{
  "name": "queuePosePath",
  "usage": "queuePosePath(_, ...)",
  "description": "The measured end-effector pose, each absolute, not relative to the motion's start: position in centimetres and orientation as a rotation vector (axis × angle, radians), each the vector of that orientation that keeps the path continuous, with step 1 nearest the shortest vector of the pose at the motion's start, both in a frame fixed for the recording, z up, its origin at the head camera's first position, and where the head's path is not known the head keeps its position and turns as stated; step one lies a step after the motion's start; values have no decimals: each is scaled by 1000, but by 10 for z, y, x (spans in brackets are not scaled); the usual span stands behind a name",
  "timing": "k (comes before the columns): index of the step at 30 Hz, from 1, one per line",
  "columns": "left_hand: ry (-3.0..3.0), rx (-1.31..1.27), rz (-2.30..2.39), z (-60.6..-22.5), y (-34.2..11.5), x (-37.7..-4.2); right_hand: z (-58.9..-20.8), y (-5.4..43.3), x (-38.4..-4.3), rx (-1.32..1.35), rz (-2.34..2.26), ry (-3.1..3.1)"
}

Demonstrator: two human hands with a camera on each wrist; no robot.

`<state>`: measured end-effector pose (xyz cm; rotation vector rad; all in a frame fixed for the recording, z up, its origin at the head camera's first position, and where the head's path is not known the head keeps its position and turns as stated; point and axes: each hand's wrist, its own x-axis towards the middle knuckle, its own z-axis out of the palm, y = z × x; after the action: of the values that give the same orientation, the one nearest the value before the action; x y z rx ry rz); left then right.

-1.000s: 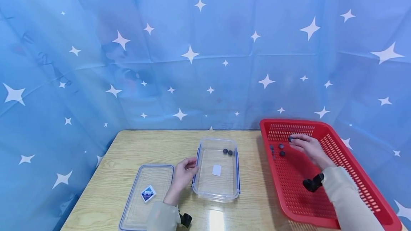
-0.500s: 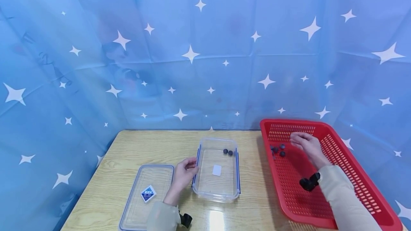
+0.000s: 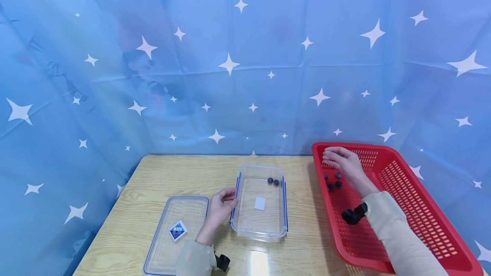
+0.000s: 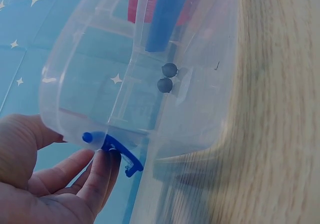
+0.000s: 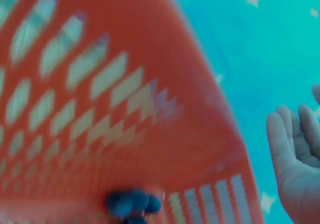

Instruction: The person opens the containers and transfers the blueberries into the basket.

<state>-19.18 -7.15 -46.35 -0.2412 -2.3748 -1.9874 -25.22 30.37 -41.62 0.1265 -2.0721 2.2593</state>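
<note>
The surface (image 3: pixel 303 225) carries three plastic things. The largest, the basket (image 3: pixel 341 205), stands at the right edge of the surface, with its long axis going from the far edge toward the near right corner. The box (image 3: pixel 253 220) stands near the middle, its long axis going from far to near. The lid (image 3: pixel 168 246) lies flat toward the near left corner.

The right hand (image 3: pixel 345 165) is above the far left corner of the basket. Its fingers are loose, a little bent, and no ball shows in them. The left hand (image 3: pixel 219 208) touches the left side of the box at the latch (image 4: pixel 122 155); whether it grips there, I cannot tell.

At least four balls (image 3: pixel 338 183) lie in the basket, below the right fingers and toward the near edge. The right hand is the nearer one. Two balls (image 3: pixel 276 182) sit together in the box, at its far right corner.
</note>
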Motion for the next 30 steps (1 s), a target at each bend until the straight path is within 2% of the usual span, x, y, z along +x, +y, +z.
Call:
queuePosePath(7,-2371,-249,-2009,-464,-72,-192,-402,273,-254,149,2246,-2086)
queuePosePath(23,-2387,-235,-1993,-461,-72,-190,-394,212,-264,165,2168,-2197)
queuePosePath(30,-2379,-238,-1984,-487,-75,-203,-400,186,-268,181,2218,-2210)
